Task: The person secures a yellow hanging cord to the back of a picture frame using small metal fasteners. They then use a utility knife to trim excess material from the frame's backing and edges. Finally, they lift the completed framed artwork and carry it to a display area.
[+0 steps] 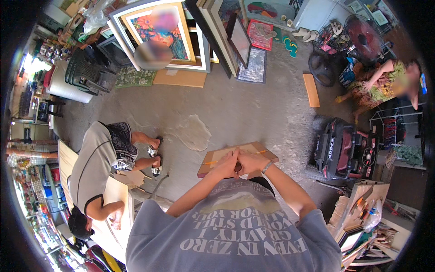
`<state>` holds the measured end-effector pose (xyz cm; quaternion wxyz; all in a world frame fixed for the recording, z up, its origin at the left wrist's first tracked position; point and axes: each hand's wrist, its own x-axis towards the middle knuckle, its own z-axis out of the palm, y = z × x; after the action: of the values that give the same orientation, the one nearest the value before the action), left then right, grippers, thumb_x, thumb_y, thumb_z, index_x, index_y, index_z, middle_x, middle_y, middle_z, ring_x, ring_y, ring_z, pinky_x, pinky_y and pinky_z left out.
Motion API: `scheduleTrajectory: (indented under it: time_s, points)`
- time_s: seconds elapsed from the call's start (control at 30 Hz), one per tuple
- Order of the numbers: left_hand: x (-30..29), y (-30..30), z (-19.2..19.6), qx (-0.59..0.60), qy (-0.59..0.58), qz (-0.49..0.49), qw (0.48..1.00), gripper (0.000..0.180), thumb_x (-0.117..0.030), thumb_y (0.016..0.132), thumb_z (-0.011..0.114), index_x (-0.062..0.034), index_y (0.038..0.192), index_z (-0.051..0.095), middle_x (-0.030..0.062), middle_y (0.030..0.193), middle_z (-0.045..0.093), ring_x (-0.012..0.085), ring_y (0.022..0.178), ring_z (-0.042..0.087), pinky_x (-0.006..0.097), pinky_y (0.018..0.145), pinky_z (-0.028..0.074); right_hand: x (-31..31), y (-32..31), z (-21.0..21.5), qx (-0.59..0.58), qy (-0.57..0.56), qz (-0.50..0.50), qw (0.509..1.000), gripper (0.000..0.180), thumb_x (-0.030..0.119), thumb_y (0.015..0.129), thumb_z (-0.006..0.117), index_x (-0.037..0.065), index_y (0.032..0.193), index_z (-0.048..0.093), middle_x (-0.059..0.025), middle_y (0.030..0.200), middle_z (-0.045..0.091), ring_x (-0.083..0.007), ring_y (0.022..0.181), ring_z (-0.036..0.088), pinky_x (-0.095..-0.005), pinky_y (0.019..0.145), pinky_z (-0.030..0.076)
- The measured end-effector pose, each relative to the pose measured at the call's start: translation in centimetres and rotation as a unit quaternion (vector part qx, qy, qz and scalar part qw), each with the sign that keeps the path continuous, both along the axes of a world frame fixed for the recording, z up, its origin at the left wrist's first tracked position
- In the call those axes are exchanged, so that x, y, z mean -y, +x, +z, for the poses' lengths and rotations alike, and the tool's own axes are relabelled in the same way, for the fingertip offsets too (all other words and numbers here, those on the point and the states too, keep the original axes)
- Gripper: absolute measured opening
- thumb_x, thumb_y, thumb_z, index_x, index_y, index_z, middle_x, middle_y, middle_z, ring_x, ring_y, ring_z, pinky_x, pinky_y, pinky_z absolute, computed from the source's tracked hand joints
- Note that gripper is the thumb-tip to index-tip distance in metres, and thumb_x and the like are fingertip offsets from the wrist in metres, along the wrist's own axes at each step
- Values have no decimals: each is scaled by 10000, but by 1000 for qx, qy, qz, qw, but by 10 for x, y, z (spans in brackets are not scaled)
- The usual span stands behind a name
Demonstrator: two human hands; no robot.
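Observation:
My left hand (228,165) and my right hand (251,162) are brought together in front of my shirt, touching each other, their fingers closed. Between them shows a small dark brown thing (238,167), too covered to name. Below the hands lies a flat brown panel (261,149), like a board or shallow box, with a reddish-brown front edge. A thin yellow strip or stick (210,162) runs along its top and passes behind the hands. My right wrist wears a metal bracelet (267,167).
Left, a person in a grey shirt (93,158) bends over a pale board (118,226). A seated person (380,86) is at far right, near a black toy car (337,147). Framed pictures (195,41) lean at the back. Wood scraps (362,204) lie at lower right.

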<state>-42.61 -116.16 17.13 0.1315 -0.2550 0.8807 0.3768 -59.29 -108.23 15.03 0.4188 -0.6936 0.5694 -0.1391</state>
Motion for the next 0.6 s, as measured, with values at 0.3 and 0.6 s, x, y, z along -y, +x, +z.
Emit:
scheduleTrajectory:
  time_s: [0.3, 0.6]
  points:
    - [19, -47, -16, 66, -28, 9, 997, 843, -269, 653, 845, 24, 1376, 527, 287, 1291, 591, 444, 1213, 569, 461, 1021, 493, -21, -87, 40, -90, -117, -83, 986, 597, 399, 790, 793, 13, 1195, 587, -200, 1166, 639, -391, 1132, 593, -516, 977, 430]
    - [72, -35, 0, -18, 104, 290, 951, 572, -150, 739, 766, 21, 1238, 544, 150, 1052, 681, 261, 987, 635, 398, 851, 517, -149, -251, 1, 34, -162, -533, 830, 428, 364, 946, 686, 4, 1169, 630, -180, 1048, 704, -358, 914, 684, -440, 812, 544]
